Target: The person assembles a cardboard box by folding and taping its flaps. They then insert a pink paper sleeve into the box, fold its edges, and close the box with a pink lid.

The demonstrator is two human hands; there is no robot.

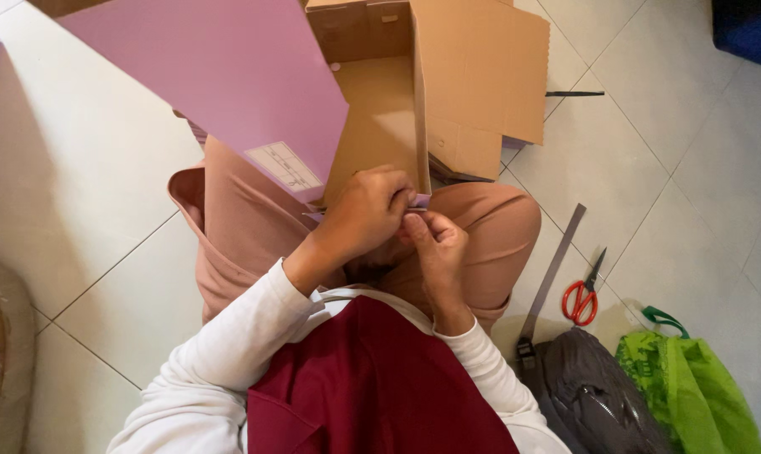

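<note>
Tiles (692, 168) under scissors (584, 294), bags

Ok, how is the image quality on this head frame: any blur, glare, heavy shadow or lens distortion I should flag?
Head view: soft, even light, no harsh glare on the floor tiles; left hand and right hand fairly sharp at the edge of the purple sheet; a soft shadow lies left of the person; tile lines bow slightly, suggesting wide-angle distortion; the red-handled scissors read clearly.

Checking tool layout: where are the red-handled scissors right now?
In the head view, the red-handled scissors lie on the white tiled floor to the person's right, between the grey strap and the green bag.
</note>
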